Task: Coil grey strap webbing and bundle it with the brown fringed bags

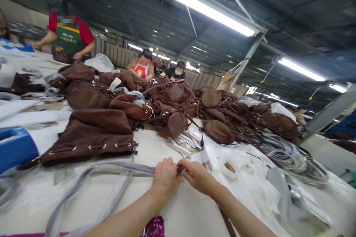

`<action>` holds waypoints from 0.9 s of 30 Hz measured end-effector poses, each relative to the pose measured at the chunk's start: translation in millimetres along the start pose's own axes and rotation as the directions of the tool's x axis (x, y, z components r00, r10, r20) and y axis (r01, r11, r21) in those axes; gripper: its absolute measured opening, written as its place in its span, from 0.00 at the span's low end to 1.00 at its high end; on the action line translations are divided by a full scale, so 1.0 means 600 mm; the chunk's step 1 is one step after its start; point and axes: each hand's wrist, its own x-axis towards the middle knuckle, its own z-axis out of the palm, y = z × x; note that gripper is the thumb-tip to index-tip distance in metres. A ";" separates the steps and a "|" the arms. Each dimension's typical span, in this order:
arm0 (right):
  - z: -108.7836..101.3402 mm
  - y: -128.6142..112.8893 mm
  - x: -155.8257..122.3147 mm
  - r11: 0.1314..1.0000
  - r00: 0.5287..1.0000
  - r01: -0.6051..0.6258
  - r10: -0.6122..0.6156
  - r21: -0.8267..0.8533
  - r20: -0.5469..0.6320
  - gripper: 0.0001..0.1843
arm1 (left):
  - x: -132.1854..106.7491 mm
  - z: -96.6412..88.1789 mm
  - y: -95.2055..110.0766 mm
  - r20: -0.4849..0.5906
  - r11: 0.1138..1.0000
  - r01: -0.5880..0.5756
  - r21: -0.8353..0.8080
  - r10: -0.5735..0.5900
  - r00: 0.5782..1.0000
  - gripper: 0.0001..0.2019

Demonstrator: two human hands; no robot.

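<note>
In the head view, the drawstring bag [97, 133] makes a handy landmark, lying on its side. The film-wrapped strap [122, 166] is looped just in front of it, and its end is held off to the bag's right. That end is gripped in the curled left hand [166, 176], while something small and dark at the tip is pinched between thumb and forefinger of the right hand [194, 176]. What exactly is pinched can't be made out.

For doing this bit well, the strap is probably best held firm close to the tip, so the fiddling is done by the right fingers only. The film looks thin and slippery, so twisting should be avoided, and the loop should be left slack so it isn't dragged against the bag.

As for room: a bare patch of table [191, 211] is left in front and right of the bag. Behind and to the right of the bag, it's blocked by the heap of brown bags [175, 126]; further right, a tape roll [228, 170] could get bumped by the right elbow. The table's near edge can't be clearly seen.
</note>
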 end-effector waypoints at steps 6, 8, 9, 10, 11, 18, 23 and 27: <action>0.018 0.014 -0.017 0.990 0.998 0.055 -0.059 -0.131 -0.027 0.06 | 0.008 -0.004 -0.018 0.041 0.996 -0.084 -0.017 0.084 0.996 0.07; 0.041 0.005 -0.022 0.988 0.993 -0.027 0.008 -0.152 -0.122 0.07 | 0.013 -0.004 -0.031 0.051 0.994 -0.112 -0.020 0.113 0.992 0.05; 0.053 -0.002 -0.024 0.986 0.984 -0.074 0.047 -0.153 -0.173 0.07 | 0.014 -0.005 -0.036 0.051 0.993 -0.119 -0.020 0.119 0.992 0.07; 0.065 -0.010 -0.024 0.982 0.971 -0.121 0.087 -0.146 -0.222 0.07 | 0.014 -0.005 -0.040 0.049 0.993 -0.120 -0.018 0.121 0.991 0.09; 0.076 -0.018 -0.023 0.977 0.955 -0.168 0.128 -0.132 -0.267 0.08 | 0.013 -0.004 -0.042 0.045 0.993 -0.117 -0.018 0.118 0.992 0.11; 0.103 -0.046 0.032 0.907 0.827 -0.418 0.397 0.037 -0.397 0.06 | -0.003 0.000 -0.025 0.022 0.993 -0.110 -0.035 0.111 0.994 0.12; 0.059 -0.025 0.046 0.940 0.910 -0.325 0.340 0.102 -0.236 0.09 | 0.005 -0.002 -0.015 -0.004 0.999 -0.040 -0.013 0.040 0.999 0.09; 0.017 -0.010 0.014 0.983 0.985 -0.155 0.162 0.100 -0.066 0.13 | 0.008 -0.006 -0.017 0.002 0.999 -0.031 -0.024 0.031 1.000 0.12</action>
